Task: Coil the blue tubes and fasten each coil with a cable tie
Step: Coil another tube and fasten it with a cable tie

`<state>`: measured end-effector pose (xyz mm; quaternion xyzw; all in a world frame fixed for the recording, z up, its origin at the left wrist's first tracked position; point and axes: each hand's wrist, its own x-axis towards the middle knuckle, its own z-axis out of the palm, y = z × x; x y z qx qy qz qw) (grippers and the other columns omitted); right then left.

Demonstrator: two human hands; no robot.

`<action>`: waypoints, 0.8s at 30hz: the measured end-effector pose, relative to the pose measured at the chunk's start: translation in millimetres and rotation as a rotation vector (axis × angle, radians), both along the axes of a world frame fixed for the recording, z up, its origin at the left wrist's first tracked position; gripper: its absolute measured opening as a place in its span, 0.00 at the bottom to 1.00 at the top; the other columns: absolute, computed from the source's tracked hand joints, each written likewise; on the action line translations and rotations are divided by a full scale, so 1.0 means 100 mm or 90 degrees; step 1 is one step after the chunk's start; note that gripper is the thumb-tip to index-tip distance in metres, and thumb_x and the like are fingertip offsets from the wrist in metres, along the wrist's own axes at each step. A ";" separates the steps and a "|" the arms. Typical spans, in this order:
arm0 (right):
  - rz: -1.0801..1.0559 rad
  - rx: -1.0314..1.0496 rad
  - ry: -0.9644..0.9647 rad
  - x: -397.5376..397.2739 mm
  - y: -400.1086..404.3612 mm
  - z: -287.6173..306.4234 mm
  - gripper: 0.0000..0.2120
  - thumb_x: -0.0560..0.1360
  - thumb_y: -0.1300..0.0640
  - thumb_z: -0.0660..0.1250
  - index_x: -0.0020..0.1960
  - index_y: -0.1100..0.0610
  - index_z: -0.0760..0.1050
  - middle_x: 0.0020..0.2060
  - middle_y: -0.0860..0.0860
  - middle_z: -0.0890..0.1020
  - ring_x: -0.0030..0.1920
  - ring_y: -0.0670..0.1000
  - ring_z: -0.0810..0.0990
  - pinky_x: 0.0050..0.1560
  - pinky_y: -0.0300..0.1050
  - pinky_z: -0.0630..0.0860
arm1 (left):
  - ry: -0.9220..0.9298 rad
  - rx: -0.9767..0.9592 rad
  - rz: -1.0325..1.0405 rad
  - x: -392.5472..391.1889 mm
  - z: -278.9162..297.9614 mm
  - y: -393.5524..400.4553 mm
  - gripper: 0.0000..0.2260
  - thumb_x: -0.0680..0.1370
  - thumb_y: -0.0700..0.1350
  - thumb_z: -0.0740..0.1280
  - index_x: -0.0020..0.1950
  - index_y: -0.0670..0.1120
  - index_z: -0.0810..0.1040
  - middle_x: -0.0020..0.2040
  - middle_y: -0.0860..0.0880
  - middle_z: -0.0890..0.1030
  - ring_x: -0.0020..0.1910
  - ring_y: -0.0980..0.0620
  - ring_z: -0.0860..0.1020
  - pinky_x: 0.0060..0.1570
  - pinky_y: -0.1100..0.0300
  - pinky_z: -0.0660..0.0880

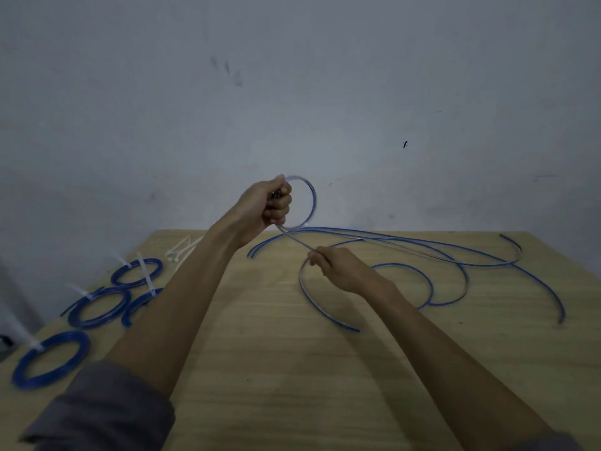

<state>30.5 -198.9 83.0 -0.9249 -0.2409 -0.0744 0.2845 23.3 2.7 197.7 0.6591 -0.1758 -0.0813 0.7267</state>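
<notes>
Lying nearest at the lower left of the frame, one tied coil (pixel 50 359) rests flat on the wooden table (pixel 260 369), a white tie at its rim. Further up the left side, three more tied coils (pixel 100 307) sit close together, with spare cable ties (pixel 180 250) beyond them. At centre, the right hand (pixel 338 268) pinches a blue tube (pixel 294 240) between thumb and fingers. Loose tubes (pixel 422 252) sprawl across the right half of the table. Highest, at frame centre against the grey wall (pixel 292 92), the left hand (pixel 266 206) is clenched round a single raised loop (pixel 312 196) of the same tube.
</notes>
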 end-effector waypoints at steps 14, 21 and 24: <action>-0.070 -0.317 -0.188 0.29 -0.22 0.57 0.14 0.85 0.54 0.53 0.66 0.57 0.69 0.55 0.57 0.74 0.53 0.60 0.74 0.47 0.50 0.62 | -0.498 0.723 0.152 -0.13 -0.69 -0.12 0.15 0.86 0.53 0.52 0.44 0.50 0.70 0.35 0.52 0.75 0.35 0.49 0.73 0.37 0.53 0.66; -0.099 -0.112 -0.119 0.25 -0.29 0.71 0.15 0.85 0.54 0.56 0.65 0.56 0.77 0.58 0.56 0.81 0.56 0.59 0.79 0.55 0.56 0.76 | -0.481 0.828 0.192 0.12 -1.02 0.09 0.20 0.86 0.50 0.49 0.42 0.44 0.74 0.35 0.48 0.77 0.36 0.45 0.74 0.51 0.48 0.70; -0.078 -0.040 -0.116 0.20 -0.15 0.72 0.16 0.85 0.58 0.55 0.67 0.59 0.77 0.60 0.57 0.80 0.59 0.58 0.78 0.61 0.56 0.74 | -0.399 0.751 0.186 0.13 -1.08 0.04 0.20 0.86 0.51 0.48 0.42 0.44 0.70 0.33 0.50 0.72 0.34 0.50 0.70 0.56 0.48 0.67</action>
